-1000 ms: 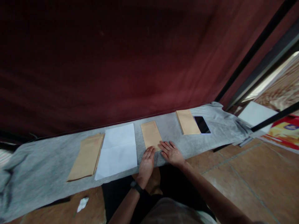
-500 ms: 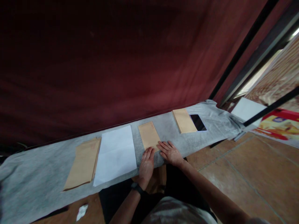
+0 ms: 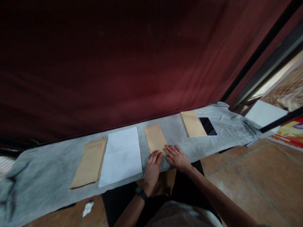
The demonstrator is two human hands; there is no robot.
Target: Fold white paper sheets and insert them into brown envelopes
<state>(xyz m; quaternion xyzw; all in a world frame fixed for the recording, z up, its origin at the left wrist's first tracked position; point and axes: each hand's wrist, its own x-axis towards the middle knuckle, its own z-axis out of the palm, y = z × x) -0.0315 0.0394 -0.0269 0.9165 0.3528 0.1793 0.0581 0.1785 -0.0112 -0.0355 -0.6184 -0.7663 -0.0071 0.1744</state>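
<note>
A single brown envelope (image 3: 155,137) lies flat on the grey cloth in front of me. My left hand (image 3: 152,167) rests at its near edge, fingers extended and lying flat. Beside it, my right hand (image 3: 177,157) lies with spread fingers over the envelope's near right corner. Left of the envelope is white paper (image 3: 120,156), and farther left a stack of brown envelopes (image 3: 89,164). To the right, another brown envelope stack (image 3: 193,123) touches or nearly touches a dark-screened phone (image 3: 208,126).
The long narrow surface under the grey cloth (image 3: 47,176) runs along a dark red curtain (image 3: 142,63). Black poles and a white board (image 3: 266,113) stand at the right. A crumpled white scrap (image 3: 88,208) lies on the tiled floor.
The view has shifted slightly, so the items appear a little farther right. Both hands stay at the near edge of the envelope, with almost the same pose.
</note>
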